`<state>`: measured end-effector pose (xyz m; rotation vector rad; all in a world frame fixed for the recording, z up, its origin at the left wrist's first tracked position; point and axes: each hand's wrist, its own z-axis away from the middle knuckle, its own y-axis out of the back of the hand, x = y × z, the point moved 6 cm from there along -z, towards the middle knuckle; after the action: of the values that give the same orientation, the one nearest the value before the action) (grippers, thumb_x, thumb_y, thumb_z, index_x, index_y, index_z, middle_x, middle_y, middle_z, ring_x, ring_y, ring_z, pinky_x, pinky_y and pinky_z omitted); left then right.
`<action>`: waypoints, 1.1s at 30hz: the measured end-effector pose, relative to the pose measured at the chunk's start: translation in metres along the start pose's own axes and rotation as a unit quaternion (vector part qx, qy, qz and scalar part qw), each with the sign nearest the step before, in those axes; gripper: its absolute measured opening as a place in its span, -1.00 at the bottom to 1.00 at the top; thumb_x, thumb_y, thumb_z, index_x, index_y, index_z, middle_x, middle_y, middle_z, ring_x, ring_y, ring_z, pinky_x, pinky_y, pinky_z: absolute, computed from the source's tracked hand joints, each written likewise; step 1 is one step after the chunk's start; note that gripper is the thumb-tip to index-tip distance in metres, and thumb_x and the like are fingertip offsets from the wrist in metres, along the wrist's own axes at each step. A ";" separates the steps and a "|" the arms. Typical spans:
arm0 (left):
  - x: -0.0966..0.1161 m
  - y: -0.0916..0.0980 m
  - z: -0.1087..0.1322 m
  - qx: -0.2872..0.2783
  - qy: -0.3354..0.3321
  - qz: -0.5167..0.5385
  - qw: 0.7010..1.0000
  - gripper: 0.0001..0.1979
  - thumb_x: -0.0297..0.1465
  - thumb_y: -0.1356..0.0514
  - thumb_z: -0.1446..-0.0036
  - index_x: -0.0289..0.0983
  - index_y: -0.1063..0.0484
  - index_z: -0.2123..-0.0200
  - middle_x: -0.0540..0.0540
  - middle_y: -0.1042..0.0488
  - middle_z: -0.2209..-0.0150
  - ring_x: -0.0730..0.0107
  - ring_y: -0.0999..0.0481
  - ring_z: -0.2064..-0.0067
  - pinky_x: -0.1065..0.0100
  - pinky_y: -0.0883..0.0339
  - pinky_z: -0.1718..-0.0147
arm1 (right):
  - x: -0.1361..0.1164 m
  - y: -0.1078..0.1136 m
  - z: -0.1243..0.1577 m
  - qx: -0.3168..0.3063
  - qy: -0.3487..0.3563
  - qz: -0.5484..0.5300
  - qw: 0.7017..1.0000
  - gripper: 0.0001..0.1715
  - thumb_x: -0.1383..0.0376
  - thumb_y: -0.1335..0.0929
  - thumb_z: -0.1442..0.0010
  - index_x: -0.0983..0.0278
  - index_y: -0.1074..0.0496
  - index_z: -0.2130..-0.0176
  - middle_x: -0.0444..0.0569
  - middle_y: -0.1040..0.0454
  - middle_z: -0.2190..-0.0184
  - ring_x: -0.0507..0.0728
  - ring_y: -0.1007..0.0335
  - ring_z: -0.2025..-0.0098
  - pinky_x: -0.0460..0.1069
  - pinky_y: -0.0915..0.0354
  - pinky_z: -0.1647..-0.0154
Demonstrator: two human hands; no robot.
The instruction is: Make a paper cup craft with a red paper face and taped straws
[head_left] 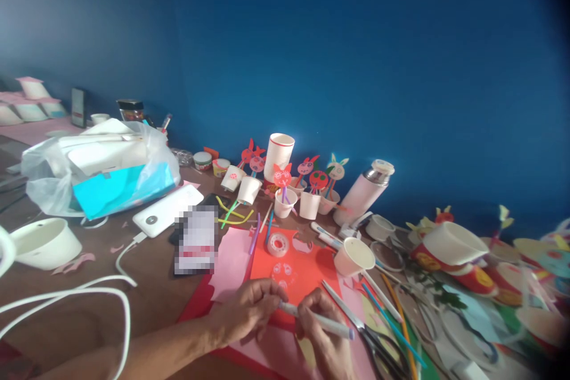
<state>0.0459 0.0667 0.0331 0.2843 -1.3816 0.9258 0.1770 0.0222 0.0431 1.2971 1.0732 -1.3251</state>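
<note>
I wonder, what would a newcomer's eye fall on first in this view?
Probably the deep blue wall filling the upper half, then the paper cups with bright animal faces on straws, mid-table before it. Nearest the camera, the left hand and right hand both grip a white marker over red paper.

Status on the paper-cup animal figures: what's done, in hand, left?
Done: several paper animal faces on straws stand in white cups by the wall. In hand: left hand and right hand both grip a marker over the red sheet, which carries faint pale marks. Left, likely: those marks are not cut out; the scissors lie untouched, and loose straws and an empty cup wait.
</note>
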 end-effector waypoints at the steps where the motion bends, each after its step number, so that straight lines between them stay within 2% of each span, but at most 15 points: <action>1: 0.000 0.000 0.000 0.004 -0.004 -0.001 1.000 -0.66 -0.12 -0.16 -0.06 -0.29 -0.30 0.29 0.24 -0.07 0.75 0.65 0.00 0.77 0.52 -0.07 0.72 | 0.000 -0.001 0.000 0.005 -0.001 -0.008 1.000 -0.63 0.03 -0.32 -0.09 0.22 -0.23 0.54 -0.17 -0.30 0.70 0.02 -0.17 0.64 -0.08 -0.16 0.59; 6: 0.005 0.000 0.004 0.022 -0.027 -0.046 0.998 -0.65 -0.10 -0.12 -0.09 -0.31 -0.29 0.32 0.19 -0.14 0.75 0.62 -0.08 0.73 0.54 -0.01 0.72 | -0.007 -0.001 0.000 0.034 -0.007 -0.030 0.999 -0.59 0.00 -0.34 -0.06 0.22 -0.24 0.57 -0.18 -0.28 0.71 0.02 -0.20 0.63 -0.07 -0.21 0.56; 10: 0.009 -0.001 0.007 0.022 -0.051 -0.078 0.995 -0.67 -0.14 -0.10 -0.14 -0.33 -0.31 0.27 0.15 -0.19 0.69 0.61 -0.15 0.67 0.54 -0.02 0.66 | -0.003 -0.005 0.001 0.036 -0.030 -0.063 0.997 -0.58 -0.02 -0.34 -0.06 0.22 -0.23 0.56 -0.19 -0.29 0.72 0.02 -0.21 0.64 -0.08 -0.19 0.57; 12: 0.010 -0.001 0.008 0.029 -0.059 -0.090 0.994 -0.67 -0.14 -0.11 -0.13 -0.33 -0.31 0.27 0.14 -0.21 0.66 0.60 -0.18 0.64 0.53 -0.03 0.64 | 0.005 -0.009 0.001 0.024 -0.042 -0.103 0.993 -0.58 -0.02 -0.33 -0.07 0.22 -0.22 0.55 -0.20 -0.28 0.72 0.00 -0.19 0.66 -0.09 -0.15 0.61; 16: 0.008 0.000 0.010 0.063 -0.070 -0.105 0.990 -0.63 -0.10 -0.11 -0.11 -0.33 -0.32 0.27 0.12 -0.22 0.64 0.59 -0.18 0.62 0.52 -0.05 0.61 | 0.023 -0.016 0.002 0.002 -0.068 -0.189 0.980 -0.58 -0.04 -0.33 -0.07 0.22 -0.19 0.50 -0.19 -0.30 0.71 -0.01 -0.14 0.69 -0.15 0.06 0.74; 19: 0.007 0.000 0.010 0.077 -0.067 -0.095 0.990 -0.60 -0.10 -0.13 -0.09 -0.32 -0.30 0.20 0.13 -0.22 0.63 0.58 -0.18 0.61 0.52 -0.07 0.60 | 0.027 -0.018 0.002 -0.002 -0.064 -0.195 0.979 -0.58 -0.02 -0.34 -0.07 0.23 -0.20 0.50 -0.17 -0.32 0.69 -0.03 -0.13 0.69 -0.15 0.05 0.73; 24: 0.003 -0.003 0.011 0.054 -0.055 -0.093 0.993 -0.63 -0.09 -0.10 -0.11 -0.31 -0.31 0.27 0.12 -0.24 0.61 0.58 -0.18 0.61 0.53 -0.07 0.60 | 0.023 -0.015 0.004 0.018 -0.059 -0.142 0.988 -0.54 -0.06 -0.33 -0.07 0.23 -0.21 0.54 -0.17 -0.30 0.72 -0.01 -0.14 0.68 -0.11 -0.05 0.68; 27: 0.001 -0.003 0.011 0.043 -0.041 -0.101 0.993 -0.64 -0.11 -0.08 -0.14 -0.31 -0.33 0.23 0.10 -0.26 0.60 0.57 -0.19 0.59 0.53 -0.08 0.57 | 0.022 -0.016 0.005 0.028 -0.056 -0.142 0.988 -0.53 -0.06 -0.35 -0.03 0.23 -0.21 0.56 -0.18 -0.31 0.71 0.00 -0.18 0.66 -0.09 -0.13 0.61; 33: 0.004 -0.007 0.014 0.021 -0.022 -0.133 0.991 -0.60 -0.10 -0.03 -0.17 -0.31 -0.41 0.19 0.10 -0.23 0.62 0.57 -0.15 0.60 0.51 -0.08 0.56 | 0.038 -0.021 0.007 0.057 -0.073 -0.208 0.974 -0.53 -0.04 -0.38 0.00 0.22 -0.16 0.54 -0.24 -0.27 0.74 -0.03 -0.12 0.69 -0.12 -0.05 0.64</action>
<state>0.0406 0.0548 0.0425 0.5107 -1.3275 0.7315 0.1560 0.0161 0.0052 1.0687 1.2213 -1.7891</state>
